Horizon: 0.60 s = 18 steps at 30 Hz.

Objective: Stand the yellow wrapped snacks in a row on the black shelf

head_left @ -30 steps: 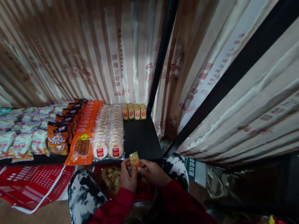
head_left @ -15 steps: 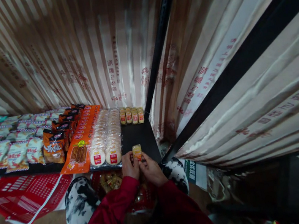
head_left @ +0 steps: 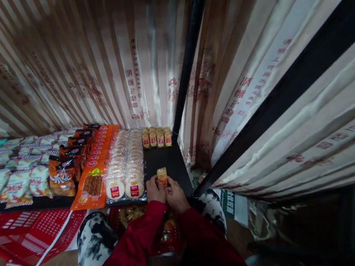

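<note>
My left hand [head_left: 155, 191] and right hand [head_left: 175, 194] pinch a small yellow packet [head_left: 162, 176] upright between them, at the front of the black shelf [head_left: 156, 158]. A loosened grip could drop it into the bag [head_left: 170, 245] below; drifting left, my knuckles might crush the wrapped round crackers [head_left: 133, 177].

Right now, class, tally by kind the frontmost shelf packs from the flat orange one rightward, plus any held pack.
Flat orange pack: 1
Round white packs: 2
Small yellow packs, front row: 4
Held yellow pack: 1
Total: 8
</note>
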Available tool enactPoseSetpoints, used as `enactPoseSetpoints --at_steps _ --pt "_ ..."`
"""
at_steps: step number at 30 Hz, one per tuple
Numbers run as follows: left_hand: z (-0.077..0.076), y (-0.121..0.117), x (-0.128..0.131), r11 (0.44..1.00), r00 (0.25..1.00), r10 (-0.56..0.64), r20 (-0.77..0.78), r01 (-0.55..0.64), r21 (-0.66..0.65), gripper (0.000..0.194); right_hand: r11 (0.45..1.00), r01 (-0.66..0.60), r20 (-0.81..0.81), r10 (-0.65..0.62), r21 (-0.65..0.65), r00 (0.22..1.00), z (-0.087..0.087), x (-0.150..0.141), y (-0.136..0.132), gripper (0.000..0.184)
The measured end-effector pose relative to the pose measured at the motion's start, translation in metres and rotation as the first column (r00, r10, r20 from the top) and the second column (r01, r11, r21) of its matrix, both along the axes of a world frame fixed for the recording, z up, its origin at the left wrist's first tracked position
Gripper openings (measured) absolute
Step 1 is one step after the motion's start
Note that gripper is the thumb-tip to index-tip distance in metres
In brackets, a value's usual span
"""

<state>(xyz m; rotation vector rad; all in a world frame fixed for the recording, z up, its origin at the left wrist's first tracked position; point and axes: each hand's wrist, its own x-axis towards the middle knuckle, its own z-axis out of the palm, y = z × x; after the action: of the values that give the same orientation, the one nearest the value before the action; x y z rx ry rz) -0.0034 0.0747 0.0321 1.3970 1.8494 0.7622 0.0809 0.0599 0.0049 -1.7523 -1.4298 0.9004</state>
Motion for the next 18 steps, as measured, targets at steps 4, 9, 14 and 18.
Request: enactPoseSetpoints --at_steps 4,9,14,18 --pt "-0.003 0.01 0.001 1.0 1.0 -0.008 0.007 0.008 -0.011 0.04 0.997 0.03 -0.02 -0.031 -0.073 0.999 0.007 -0.002 0.011 0.049" --pt "-0.005 0.021 0.004 1.0 1.0 -0.006 0.02 0.007 -0.015 0.043 0.997 0.046 0.035 -0.044 -0.067 0.998 0.009 -0.003 0.024 0.05" --pt "0.001 0.031 0.009 0.999 0.999 0.038 0.016 -0.038 -0.036 0.044 0.996 0.063 0.067 -0.059 -0.059 0.996 0.004 -0.004 0.039 0.053" --pt "0.002 0.041 0.012 0.995 0.993 0.094 0.065 -0.092 -0.035 0.042 0.995 0.098 0.042 -0.097 -0.025 0.994 -0.004 -0.005 0.052 0.055"
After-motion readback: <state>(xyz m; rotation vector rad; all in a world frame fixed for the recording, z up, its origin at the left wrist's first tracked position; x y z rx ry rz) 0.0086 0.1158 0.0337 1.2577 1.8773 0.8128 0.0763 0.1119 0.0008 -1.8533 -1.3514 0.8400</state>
